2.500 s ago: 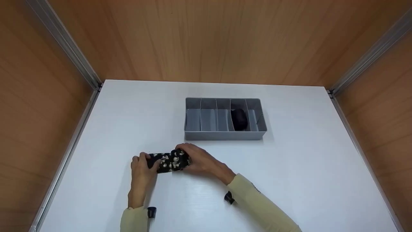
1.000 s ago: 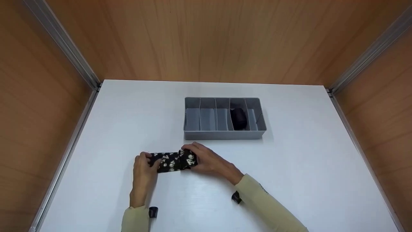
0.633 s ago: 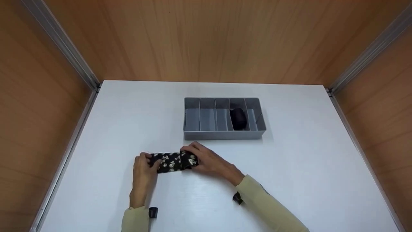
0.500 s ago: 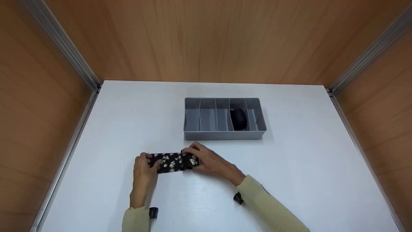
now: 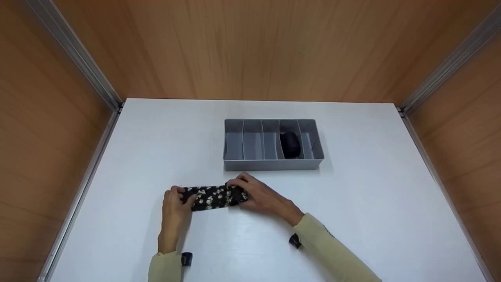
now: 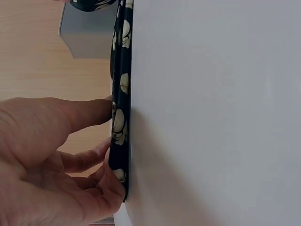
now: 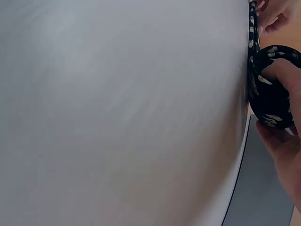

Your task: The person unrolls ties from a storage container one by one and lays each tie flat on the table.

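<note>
A black strip of cloth (image 5: 209, 197) with cream flowers lies flat on the white table, its right end wound into a roll (image 7: 271, 87). My left hand (image 5: 174, 209) holds the strip's left end, thumb on the cloth and fingers at its edge. In the left wrist view, the fingertips of the left hand (image 6: 51, 160) rest against the strip's upper side. My right hand (image 5: 266, 197) grips the roll; in the right wrist view, the right hand (image 7: 287, 136) has its thumb on one side and fingers on the other. The fingers partly hide the roll.
Behind the hands stands a grey divided tray (image 5: 270, 164). A dark rolled bundle (image 5: 290, 145) sits in its second compartment from the right. Wooden panels (image 5: 250, 47) enclose the white table (image 5: 372, 188) at the back and sides.
My right hand has shifted rightward with the roll, and the flat stretch of cloth has grown longer. The left hand has hardly moved; the tray and bundle are unchanged.
</note>
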Tool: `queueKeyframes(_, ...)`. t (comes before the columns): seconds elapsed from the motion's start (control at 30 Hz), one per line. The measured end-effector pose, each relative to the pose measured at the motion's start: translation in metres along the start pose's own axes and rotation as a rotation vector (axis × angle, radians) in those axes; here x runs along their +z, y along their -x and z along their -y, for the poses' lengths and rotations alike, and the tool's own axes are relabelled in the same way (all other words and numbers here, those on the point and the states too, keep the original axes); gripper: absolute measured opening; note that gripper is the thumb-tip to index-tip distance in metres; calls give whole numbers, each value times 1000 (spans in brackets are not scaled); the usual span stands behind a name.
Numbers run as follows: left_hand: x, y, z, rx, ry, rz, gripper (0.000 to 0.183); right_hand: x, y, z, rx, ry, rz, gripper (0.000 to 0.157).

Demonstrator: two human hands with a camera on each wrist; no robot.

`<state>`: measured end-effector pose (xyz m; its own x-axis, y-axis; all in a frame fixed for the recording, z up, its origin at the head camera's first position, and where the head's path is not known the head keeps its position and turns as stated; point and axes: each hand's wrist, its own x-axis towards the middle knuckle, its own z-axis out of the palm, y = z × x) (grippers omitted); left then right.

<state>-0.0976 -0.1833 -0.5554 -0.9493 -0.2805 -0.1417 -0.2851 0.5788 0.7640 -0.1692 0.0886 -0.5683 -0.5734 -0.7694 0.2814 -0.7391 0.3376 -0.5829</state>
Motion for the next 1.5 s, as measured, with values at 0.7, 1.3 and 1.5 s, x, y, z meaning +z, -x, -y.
queueKeyframes(0.7, 2, 2, -2, 29, -4, -9, 37, -16, 15, -5, 7, 19, 14, 58)
queueKeyframes(1.3, 0, 1, -2, 25, 2, -2, 36, -26, 28, -11, -2, 57, -1, 57)
queueKeyframes(1.5, 0, 3, -2, 9, 10, -6, 38, -31, 31, -12, 5, 69, 23, 61)
